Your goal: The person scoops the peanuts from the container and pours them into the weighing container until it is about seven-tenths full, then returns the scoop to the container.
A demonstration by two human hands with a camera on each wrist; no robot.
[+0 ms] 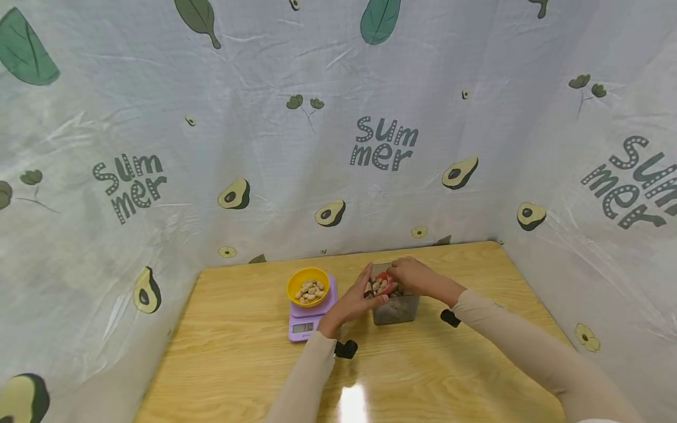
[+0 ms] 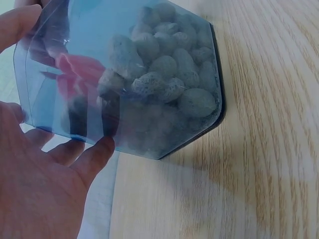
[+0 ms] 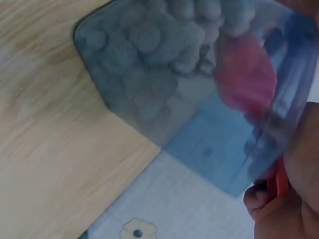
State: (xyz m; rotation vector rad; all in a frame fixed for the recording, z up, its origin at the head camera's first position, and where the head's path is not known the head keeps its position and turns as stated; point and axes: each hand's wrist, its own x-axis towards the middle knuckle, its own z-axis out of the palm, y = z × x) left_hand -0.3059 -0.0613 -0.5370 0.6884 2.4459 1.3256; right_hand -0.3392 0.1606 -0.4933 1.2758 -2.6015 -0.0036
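Observation:
A see-through bluish-grey box with unshelled peanuts in its lower part stands on the table. My left hand holds it by the rim on the left, its fingertips hooked over the edge in the left wrist view. From the right, my right hand reaches down into the box and grips the red handle of a scoop. The red scoop is inside the box with peanuts in it, partly covered by my fingers; its bowl shows through the wall in the right wrist view.
Left of the box, a purple kitchen scale bears a yellow bowl holding several peanuts. The scale's display is lit. Behind the wooden table hangs a white printed curtain, which also closes both sides.

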